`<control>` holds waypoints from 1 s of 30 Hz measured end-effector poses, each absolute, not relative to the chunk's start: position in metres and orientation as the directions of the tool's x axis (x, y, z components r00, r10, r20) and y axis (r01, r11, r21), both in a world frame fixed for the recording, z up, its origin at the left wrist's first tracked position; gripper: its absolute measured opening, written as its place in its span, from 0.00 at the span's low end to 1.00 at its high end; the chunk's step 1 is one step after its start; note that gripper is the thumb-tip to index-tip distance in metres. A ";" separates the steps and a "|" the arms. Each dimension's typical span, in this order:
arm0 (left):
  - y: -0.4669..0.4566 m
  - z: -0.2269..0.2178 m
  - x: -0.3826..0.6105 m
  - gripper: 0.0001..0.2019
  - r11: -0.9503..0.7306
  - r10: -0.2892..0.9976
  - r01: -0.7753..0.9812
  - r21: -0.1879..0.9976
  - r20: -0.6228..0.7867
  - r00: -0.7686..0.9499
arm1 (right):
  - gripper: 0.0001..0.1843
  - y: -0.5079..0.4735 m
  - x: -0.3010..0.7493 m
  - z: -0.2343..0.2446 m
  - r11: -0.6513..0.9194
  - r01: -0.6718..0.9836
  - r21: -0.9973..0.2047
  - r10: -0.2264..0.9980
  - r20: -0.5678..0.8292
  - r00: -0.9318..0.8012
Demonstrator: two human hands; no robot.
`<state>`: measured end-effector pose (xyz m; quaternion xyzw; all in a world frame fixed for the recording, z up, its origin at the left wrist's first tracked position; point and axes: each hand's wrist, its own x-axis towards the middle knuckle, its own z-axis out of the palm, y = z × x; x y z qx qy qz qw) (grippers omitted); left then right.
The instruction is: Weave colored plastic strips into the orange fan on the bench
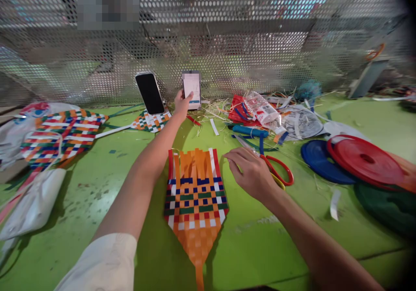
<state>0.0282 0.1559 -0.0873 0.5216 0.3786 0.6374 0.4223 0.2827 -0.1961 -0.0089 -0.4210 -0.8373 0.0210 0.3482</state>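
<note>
My left hand reaches far forward and grips the lit smartphone, its thumb on the screen. The phone stands upright against the perforated metal panel. My right hand is loosely bent just above the table, thumb apart from the fingers, with nothing visible in it. Partly behind that hand lie scissors with red-orange handles. Between my forearms rests a woven plastic-strip piece in orange, white, blue, green and red. Loose strip ends stand at its far side, and an orange tail points toward me.
A second phone with a dark screen leans upright on a small woven piece. Larger weaving and a white pouch lie left. Strip rolls, a plastic bottle and scraps lie right. The perforated panel bounds the green table.
</note>
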 end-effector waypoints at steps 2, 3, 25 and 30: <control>0.150 -0.086 0.028 0.32 -0.348 0.936 -0.132 0.928 0.336 -0.107 | 0.16 -0.195 0.284 -0.010 0.653 0.686 -0.323 0.712 0.572 -0.408; 0.147 -0.086 0.027 0.32 -0.341 0.939 -0.123 0.932 0.332 -0.090 | 0.17 -0.195 0.285 -0.011 0.652 0.686 -0.323 0.712 0.572 -0.407; 0.154 -0.097 0.015 0.34 -0.268 0.961 -0.202 0.942 0.277 0.015 | 0.16 -0.196 0.285 -0.010 0.633 0.697 -0.336 0.731 0.555 -0.397; 0.161 -0.098 0.013 0.30 -0.251 0.966 -0.203 0.947 0.258 0.010 | 0.15 -0.195 0.285 -0.012 0.642 0.692 -0.329 0.724 0.558 -0.406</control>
